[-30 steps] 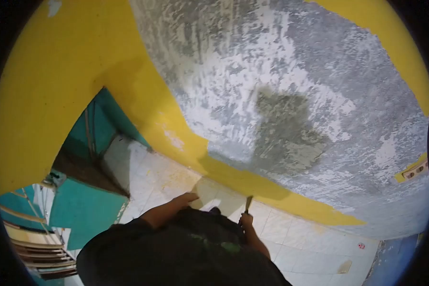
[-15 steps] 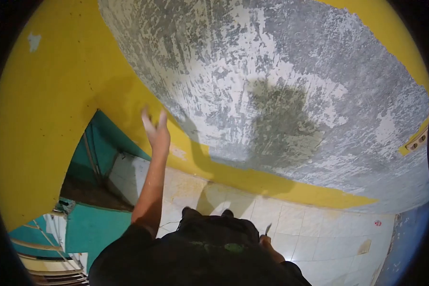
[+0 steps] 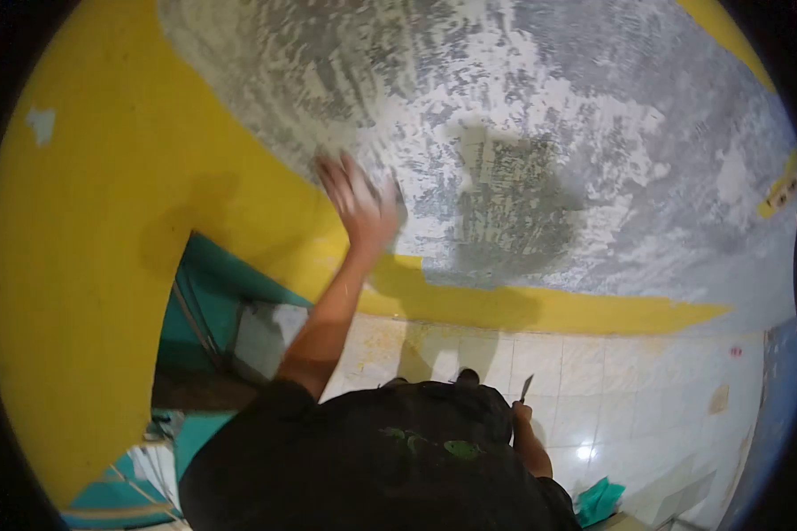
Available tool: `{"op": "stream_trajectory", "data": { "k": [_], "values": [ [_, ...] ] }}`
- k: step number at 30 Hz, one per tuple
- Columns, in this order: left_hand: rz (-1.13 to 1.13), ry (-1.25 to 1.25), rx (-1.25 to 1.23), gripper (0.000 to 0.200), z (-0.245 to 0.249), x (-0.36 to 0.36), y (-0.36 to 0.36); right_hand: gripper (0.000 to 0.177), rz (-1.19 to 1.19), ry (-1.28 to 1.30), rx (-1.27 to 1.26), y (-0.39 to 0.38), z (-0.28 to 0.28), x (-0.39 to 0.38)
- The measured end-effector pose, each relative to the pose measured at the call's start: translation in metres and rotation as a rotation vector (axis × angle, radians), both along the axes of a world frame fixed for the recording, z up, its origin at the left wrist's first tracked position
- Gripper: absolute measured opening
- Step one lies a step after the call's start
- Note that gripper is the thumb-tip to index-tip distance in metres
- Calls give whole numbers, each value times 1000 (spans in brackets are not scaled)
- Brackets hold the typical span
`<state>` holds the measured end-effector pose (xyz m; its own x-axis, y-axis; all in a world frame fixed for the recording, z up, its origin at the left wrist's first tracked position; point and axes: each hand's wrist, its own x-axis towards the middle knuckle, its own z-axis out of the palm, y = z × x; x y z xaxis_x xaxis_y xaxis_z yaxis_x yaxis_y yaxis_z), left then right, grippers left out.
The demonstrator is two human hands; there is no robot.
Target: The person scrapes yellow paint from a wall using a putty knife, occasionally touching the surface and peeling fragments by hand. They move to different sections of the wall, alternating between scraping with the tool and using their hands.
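My left hand (image 3: 361, 205) lies against the wall with fingers spread, at the left border of the scraped grey-and-white patch (image 3: 558, 97). Motion blurs its fingertips a little. Down at my right side, my right hand (image 3: 522, 412) is closed around a scraper (image 3: 528, 387). Its narrow metal blade points up, apart from the wall, and the grip hides the handle. Yellow paint (image 3: 88, 265) surrounds the patch on the left and along the bottom.
White floor tiles (image 3: 576, 372) run below the wall. A green-sided opening (image 3: 221, 274) is at the lower left. A wall socket (image 3: 781, 193) is at the far right, above a blue surface (image 3: 775, 398). Green material (image 3: 599, 500) lies at the lower right.
My left hand has moved right, from in front of the yellow strip onto the scraped patch. The view has shifted. My right hand still holds the scraper low.
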<state>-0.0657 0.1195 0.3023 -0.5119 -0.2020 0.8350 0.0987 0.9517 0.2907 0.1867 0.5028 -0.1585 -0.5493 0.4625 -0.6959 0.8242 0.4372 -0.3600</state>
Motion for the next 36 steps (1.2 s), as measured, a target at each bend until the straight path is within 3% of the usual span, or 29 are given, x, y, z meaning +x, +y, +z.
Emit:
{"op": "stream_trajectory", "data": {
  "k": [2,3,4,5,6,7,8,9,11,15,18,19,20,21,22,24,27,33,34,36],
  "values": [
    [-256,-140,4,68,-62,36,2,35,568,-69,147,-12,-4,21],
    [-330,-296,80,67,-98,52,-3,29,682,34,160,-19,-24,41],
    [-411,-465,152,65,-140,69,-12,27,271,128,-22,-22,-73,66],
    [-378,-710,150,58,-195,86,-31,29,317,60,10,-40,-24,68],
    [-384,-762,51,53,-250,109,-54,35,508,32,87,-53,-9,76],
    [-396,-1010,270,48,-316,133,-87,37,52,-28,50,-69,-47,94],
    [-85,-1529,186,48,-320,164,-91,39,-386,-43,-5,-90,27,89],
    [-106,-1710,95,46,-343,188,-116,38,-492,16,27,-106,60,90],
    [-305,-1831,9,42,-378,231,-165,39,-523,27,-1,-122,68,107],
    [-627,-1874,49,35,-386,246,-199,42,-586,110,136,-151,85,135],
    [-787,-1912,223,30,-374,217,-208,35,-661,120,234,-182,77,155],
    [-682,-1976,411,29,-368,206,-203,34,-683,76,272,-192,71,165],
    [-211,-1995,823,24,-393,189,-194,33,-636,-9,218,-199,73,176],
    [-120,-1934,905,23,-374,175,-174,33,-615,17,220,-208,60,191],
    [-143,-1944,911,27,-366,161,-160,35,-682,-3,194,-217,72,191],
    [-250,-1990,950,32,-367,133,-141,34,-667,-108,108,-225,33,207],
    [-424,-1960,886,34,-371,116,-108,35,-855,-151,19,-232,71,203],
    [-557,-2023,868,35,-368,127,-56,37,-801,-109,-4,-230,84,192],
    [-563,-2004,875,35,-365,133,-51,38,-797,-99,-2,-228,82,186],
    [-249,-1823,752,28,-365,145,-50,36,-742,-56,15,-228,66,178]
  ]
}}
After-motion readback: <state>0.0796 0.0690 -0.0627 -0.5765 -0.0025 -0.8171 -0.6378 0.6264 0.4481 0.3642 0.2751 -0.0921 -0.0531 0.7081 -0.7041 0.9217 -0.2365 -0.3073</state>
